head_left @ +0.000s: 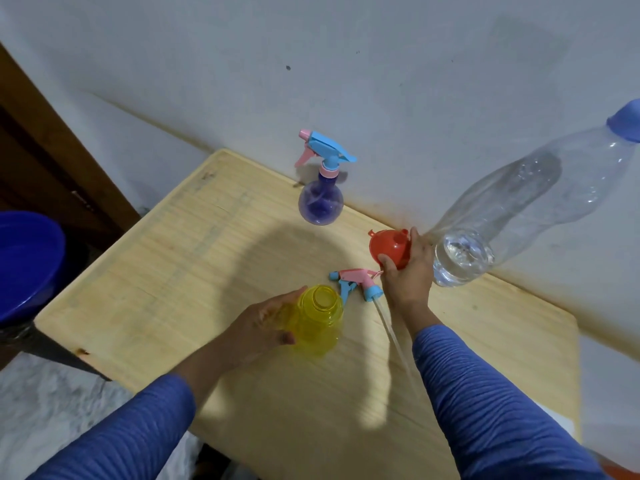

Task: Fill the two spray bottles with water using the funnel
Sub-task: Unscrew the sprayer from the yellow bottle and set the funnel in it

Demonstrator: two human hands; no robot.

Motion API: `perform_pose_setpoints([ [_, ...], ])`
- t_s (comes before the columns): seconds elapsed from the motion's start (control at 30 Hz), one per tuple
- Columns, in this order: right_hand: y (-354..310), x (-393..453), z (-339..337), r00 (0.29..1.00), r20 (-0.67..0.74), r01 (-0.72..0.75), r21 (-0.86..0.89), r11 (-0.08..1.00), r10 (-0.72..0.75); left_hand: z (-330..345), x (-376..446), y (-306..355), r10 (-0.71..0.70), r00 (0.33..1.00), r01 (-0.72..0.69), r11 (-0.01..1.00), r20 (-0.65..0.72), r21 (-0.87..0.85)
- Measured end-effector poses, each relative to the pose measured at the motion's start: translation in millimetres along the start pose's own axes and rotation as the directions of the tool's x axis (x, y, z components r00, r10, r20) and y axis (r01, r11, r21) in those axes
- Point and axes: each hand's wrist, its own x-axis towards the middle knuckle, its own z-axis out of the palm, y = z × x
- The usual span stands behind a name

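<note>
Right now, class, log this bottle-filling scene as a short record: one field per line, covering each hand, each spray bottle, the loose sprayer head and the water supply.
left hand: holds the yellow spray bottle upright by its side
yellow spray bottle: head off, neck open, no water visible
right hand: grips the red funnel near the wall
sprayer head: lies on the table between the yellow bottle and the funnel
purple spray bottle: stands capped at the far edge
clear water bottle: capped, little water at its base

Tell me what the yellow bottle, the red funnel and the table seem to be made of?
Yellow bottle: translucent plastic, the fingers show through it. Red funnel: opaque, slightly glossy plastic by its look. Table: pale wood or wood-look laminate, with visible grain lines; which one is unclear.
</note>
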Motion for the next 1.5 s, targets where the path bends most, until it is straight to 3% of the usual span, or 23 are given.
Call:
perform_pose_setpoints([
  [0.3,-1,3,4,0.998,0.058,0.033,-0.048,0.998,-0.030,1,-1,3,0.002,1.000,-0.001,1.000,0.008,-0.028],
  [0.43,-4,0,-1,0.996,0.048,0.075,0.021,0.997,-0.076,2,0,4,0.004,1.000,-0.004,1.000,0.002,-0.002],
  [0.6,-16,2,-17,0.998,0.062,-0.014,0.057,0.998,0.010,0,1,0,0.005,1.000,-0.005,1.000,-0.010,-0.030],
  [0.83,-42,-22,-48,0.996,0.083,-0.054,0.244,0.968,0.035,1,1,3,-0.008,1.000,0.009,0.998,0.006,-0.070],
  [0.93,-57,-39,-67,0.988,0.152,-0.061,0.417,0.907,-0.004,1,-3,7,-0.006,1.000,0.008,0.994,0.019,-0.105],
  [1.13,-103,-72,-109,0.970,0.190,0.034,0.506,0.862,-0.150,4,-14,25,0.022,0.997,-0.016,0.997,0.071,-0.080],
  [1.5,-134,-110,-115,0.923,0.144,0.267,0.428,0.863,-0.357,-3,-17,24,0.036,0.989,-0.027,0.997,0.144,-0.068],
])
